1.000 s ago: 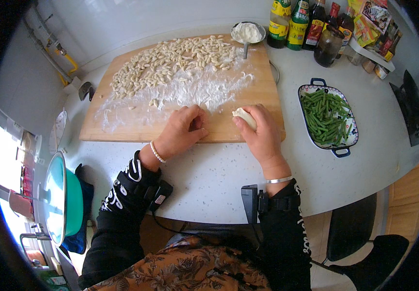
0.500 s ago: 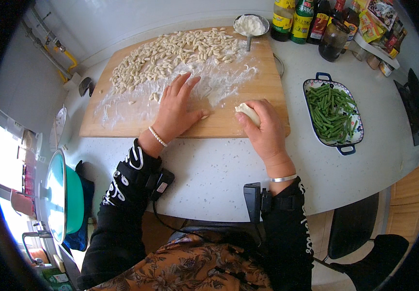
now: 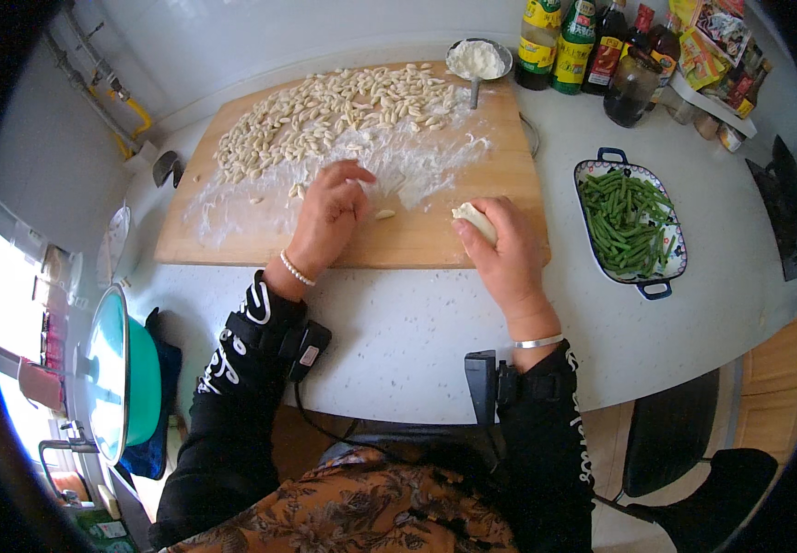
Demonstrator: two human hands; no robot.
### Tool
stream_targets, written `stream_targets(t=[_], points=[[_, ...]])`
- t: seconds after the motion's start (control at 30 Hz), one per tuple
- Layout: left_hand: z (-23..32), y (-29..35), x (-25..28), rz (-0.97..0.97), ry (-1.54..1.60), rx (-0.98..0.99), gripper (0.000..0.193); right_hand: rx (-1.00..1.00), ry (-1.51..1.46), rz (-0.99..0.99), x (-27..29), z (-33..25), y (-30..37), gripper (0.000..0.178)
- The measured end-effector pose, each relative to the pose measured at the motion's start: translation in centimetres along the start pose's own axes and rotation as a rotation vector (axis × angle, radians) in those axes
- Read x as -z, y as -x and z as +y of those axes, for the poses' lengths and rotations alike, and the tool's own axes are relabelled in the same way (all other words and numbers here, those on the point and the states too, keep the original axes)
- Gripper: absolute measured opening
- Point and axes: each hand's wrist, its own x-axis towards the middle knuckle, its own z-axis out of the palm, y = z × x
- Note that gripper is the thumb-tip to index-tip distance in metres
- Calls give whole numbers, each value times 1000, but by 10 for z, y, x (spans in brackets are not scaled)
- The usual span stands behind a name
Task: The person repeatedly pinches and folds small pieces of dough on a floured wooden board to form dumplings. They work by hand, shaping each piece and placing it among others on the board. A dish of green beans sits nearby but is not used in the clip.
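Note:
My right hand (image 3: 509, 249), above the right front of the wooden board (image 3: 426, 244), is closed round a lump of white dough (image 3: 474, 222), whose pale end sticks out past the thumb and forefinger. To the left, my left hand (image 3: 329, 217) hovers low over the board with its fingers loosely bent and apart, holding nothing. One small shaped dough piece (image 3: 384, 214) lies on the wood just right of it. Many more little dough pieces (image 3: 343, 101) cover the far part of the board, behind a smear of white flour (image 3: 430, 166).
A metal scoop of flour (image 3: 476, 61) rests at the board's far right corner. Sauce bottles (image 3: 575, 46) and a dark jar (image 3: 631, 88) stand behind. Right of the board is a handled dish of cut green beans (image 3: 627, 221). A teal basin (image 3: 143, 382) is at left.
My left hand has lifted off the small dough piece and its spread fingers have curled in, leaving the piece in sight on the board. My right hand still grips the dough lump.

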Motion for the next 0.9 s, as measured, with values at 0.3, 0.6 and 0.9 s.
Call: stream_targets(t=[0.3,0.6,0.9], points=[[7,4,-10,135,-128,178,63,-47,-27,-8,-1,0,1,28],[8,4,-7,142,-94,205,59,-34,2,0,-1,1,1,28],[61,-8,-24,-23,360,328,17,1,34,-47,-1,-5,1,29]])
